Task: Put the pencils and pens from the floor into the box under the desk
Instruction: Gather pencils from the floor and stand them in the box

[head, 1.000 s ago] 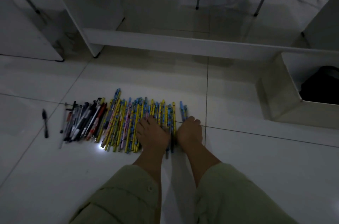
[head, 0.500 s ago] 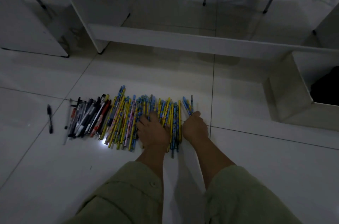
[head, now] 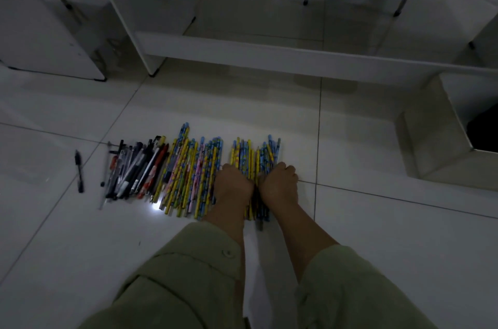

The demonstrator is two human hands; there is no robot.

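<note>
Both hands press down on the floor, the left hand (head: 234,186) and right hand (head: 279,183) curling around a separated bunch of pencils (head: 252,158), not yet lifted. More pencils and the pens (head: 134,169) lie left of the hands; the box (head: 442,145) sits off right. Light, stiff and slippery; squeeze mid-length.
</note>
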